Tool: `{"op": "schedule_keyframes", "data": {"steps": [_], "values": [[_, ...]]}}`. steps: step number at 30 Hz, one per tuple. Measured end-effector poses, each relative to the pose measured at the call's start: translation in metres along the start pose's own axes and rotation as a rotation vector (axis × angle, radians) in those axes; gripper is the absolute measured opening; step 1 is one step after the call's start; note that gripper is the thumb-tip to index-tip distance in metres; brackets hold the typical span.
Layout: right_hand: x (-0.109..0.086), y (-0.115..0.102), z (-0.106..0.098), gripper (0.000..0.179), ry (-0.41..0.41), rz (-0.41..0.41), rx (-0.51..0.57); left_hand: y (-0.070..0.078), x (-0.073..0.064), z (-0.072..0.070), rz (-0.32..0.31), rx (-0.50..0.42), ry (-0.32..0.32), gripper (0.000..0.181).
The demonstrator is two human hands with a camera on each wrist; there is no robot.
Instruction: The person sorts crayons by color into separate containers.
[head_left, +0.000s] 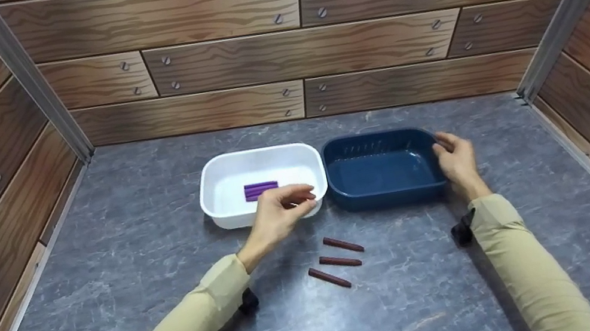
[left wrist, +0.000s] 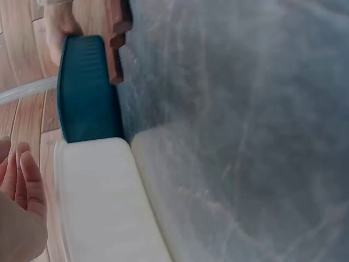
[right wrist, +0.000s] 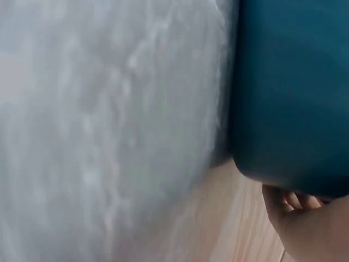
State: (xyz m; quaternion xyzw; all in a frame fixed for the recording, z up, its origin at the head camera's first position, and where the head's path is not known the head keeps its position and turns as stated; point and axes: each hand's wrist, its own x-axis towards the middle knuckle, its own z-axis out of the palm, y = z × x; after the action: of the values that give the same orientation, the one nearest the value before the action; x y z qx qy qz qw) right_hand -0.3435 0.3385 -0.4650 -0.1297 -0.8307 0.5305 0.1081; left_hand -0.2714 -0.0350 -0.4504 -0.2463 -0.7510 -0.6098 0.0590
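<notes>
My left hand [head_left: 281, 211] hovers over the front right part of a white plastic tub [head_left: 226, 221], fingers bent loosely with nothing visible between them. Several purple crayons [head_left: 260, 187] lie side by side inside that tub, partly hidden by the hand. At the right end of a dark blue tub [head_left: 389, 198], my right hand [head_left: 458, 161] grips the rim; in the right wrist view its fingers [right wrist: 278, 204] sit against the end wall. Three dark brown crayons [head_left: 340, 261] lie apart on the tabletop in front of the two tubs.
The white and blue tubs stand side by side, nearly touching. Nothing is seen inside the blue one. A grey marbled tabletop [head_left: 155, 196] runs beneath everything, bounded by wood-patterned walls [head_left: 229, 68] at the back and both sides.
</notes>
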Motion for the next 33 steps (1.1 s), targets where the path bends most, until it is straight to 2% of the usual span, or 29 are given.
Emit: {"op": "schedule_keyframes", "data": {"steps": [3,6,9,12,16,21,28,33], "values": [[-0.001,-0.001,0.002,0.043,0.043,0.042,0.043,-0.015,0.0,0.005,-0.033,-0.014,-0.052,0.026],[-0.002,-0.002,0.003,0.043,0.069,0.062,0.043,-0.015,-0.002,0.007,-0.073,-0.012,-0.128,0.024],[-0.003,-0.002,0.003,0.043,0.071,0.085,0.039,-0.016,-0.004,0.008,-0.102,0.034,-0.216,0.024],[-0.004,-0.003,0.004,0.044,0.058,0.107,0.074,-0.018,-0.006,0.008,-0.122,0.097,-0.301,0.028],[-0.005,-0.002,0.005,0.044,0.05,0.133,0.156,-0.021,-0.007,0.009,-0.158,0.138,-0.385,0.035],[-0.004,0.001,0.006,0.044,0.052,0.156,0.227,-0.026,-0.007,0.01,-0.182,0.185,-0.446,0.04],[-0.003,0.002,0.004,0.045,0.059,0.181,0.259,-0.029,-0.001,0.014,-0.191,0.223,-0.531,0.04],[-0.002,0.002,0.002,0.044,0.069,0.218,0.342,-0.029,0.003,0.017,-0.205,0.24,-0.555,0.033]]}}
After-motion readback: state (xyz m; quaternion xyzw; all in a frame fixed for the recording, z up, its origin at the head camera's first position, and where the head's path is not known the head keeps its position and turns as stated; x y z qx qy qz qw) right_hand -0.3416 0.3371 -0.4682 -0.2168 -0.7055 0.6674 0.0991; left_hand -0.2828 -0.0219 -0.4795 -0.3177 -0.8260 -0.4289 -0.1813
